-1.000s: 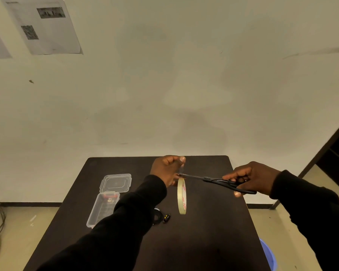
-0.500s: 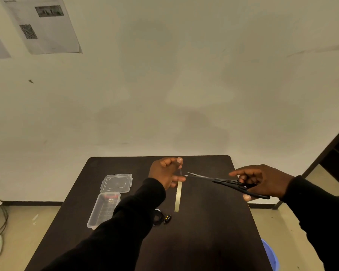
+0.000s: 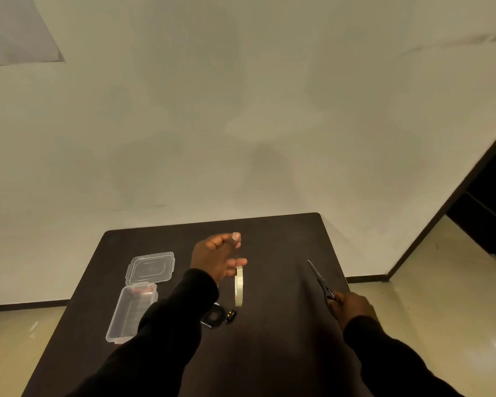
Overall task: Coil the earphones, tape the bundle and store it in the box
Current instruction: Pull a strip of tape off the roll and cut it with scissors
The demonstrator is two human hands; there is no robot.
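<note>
Nearest, toward the tabletop (image 3: 269, 353) middle, the coiled earphones (image 3: 216, 317) lie untaped just beside the open box (image 3: 131, 313), whose lid (image 3: 151, 267) folds back toward the far-left corner. A second ago the scissors (image 3: 321, 282) met the tape; now the right hand (image 3: 352, 309), clamped on them, has swung to the right edge. The left hand (image 3: 216, 260), fingers loosely spread, has the tape roll (image 3: 239, 286) hanging just beside it; whether it pinches a cut strip, I cannot tell. Taping the bundle likely comes next.
</note>
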